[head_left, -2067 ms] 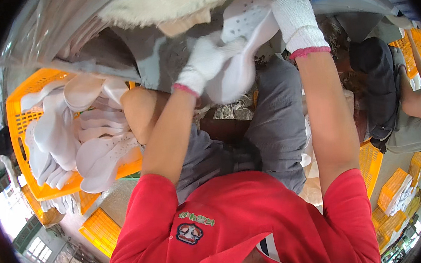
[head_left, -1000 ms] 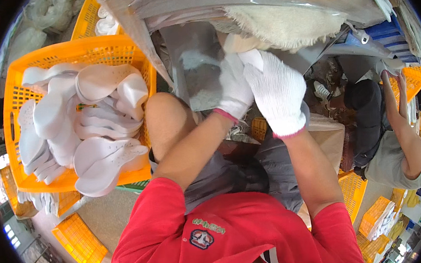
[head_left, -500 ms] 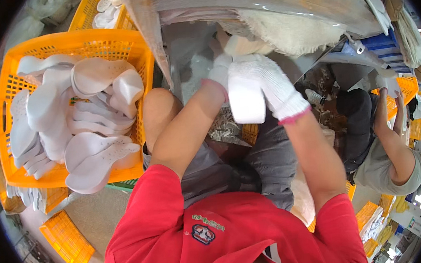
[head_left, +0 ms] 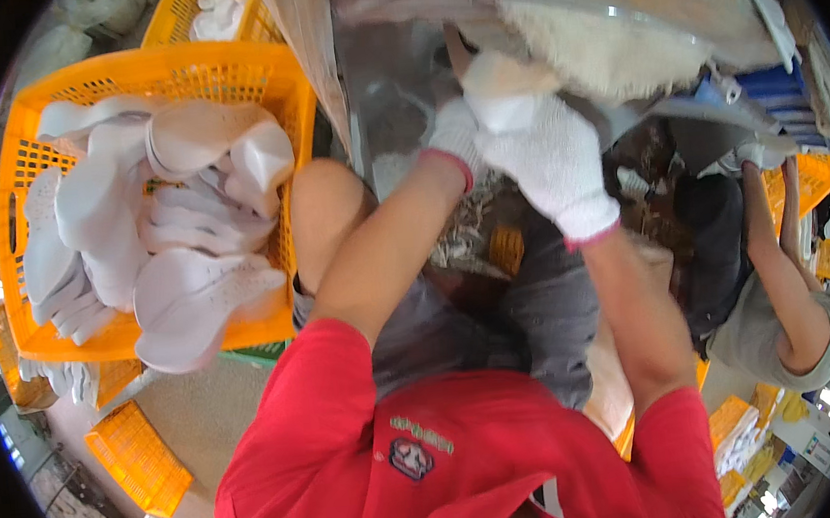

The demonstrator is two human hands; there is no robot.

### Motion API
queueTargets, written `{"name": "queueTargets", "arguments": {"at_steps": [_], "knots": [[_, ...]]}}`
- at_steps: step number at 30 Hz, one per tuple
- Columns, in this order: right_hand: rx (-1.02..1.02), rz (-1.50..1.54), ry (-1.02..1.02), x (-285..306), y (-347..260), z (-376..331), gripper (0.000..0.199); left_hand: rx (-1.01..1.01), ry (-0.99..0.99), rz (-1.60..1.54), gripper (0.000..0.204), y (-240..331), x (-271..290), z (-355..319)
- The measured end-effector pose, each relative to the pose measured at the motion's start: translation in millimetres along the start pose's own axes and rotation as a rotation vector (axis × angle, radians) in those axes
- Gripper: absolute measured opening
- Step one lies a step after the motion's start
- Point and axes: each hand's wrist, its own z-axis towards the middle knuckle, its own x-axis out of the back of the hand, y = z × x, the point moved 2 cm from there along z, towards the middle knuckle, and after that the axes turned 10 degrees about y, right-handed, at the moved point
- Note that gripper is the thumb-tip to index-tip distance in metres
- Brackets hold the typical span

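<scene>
In white knit gloves with pink cuffs, both my hands meet in front of a grey recess. My right hand (head_left: 554,160) is closed on a white insole (head_left: 505,113), whose far end is blurred against a pale, fuzzy rounded thing. My left hand (head_left: 460,125) grips the insole's left side; its fingertips are smeared and partly hidden. To my left, several white insoles of the same kind (head_left: 99,203) lie heaped in a yellow plastic basket (head_left: 151,65).
A plastic-wrapped hood (head_left: 531,2) with a shaggy cream cloth (head_left: 604,55) hangs over the recess. Scraps (head_left: 471,224) lie below, between my knees. On the right a co-worker (head_left: 785,315) sits with arms forward. More yellow baskets (head_left: 138,459) stand on the floor.
My hands have moved the insole upward and away from me, tilting it so less of its white face shows. The view has shifted slightly.
</scene>
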Motion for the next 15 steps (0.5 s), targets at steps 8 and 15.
{"name": "queueTargets", "arguments": {"at_steps": [8,15], "knots": [[-0.092,-0.022,0.165,2,-5,-3,0.042,-0.285,0.015,-0.119,0.063,-29,21,-22],[-0.341,0.381,0.025,5,-1,-9,0.053,0.092,-0.066,-0.396,0.069,-34,25,-8]]}}
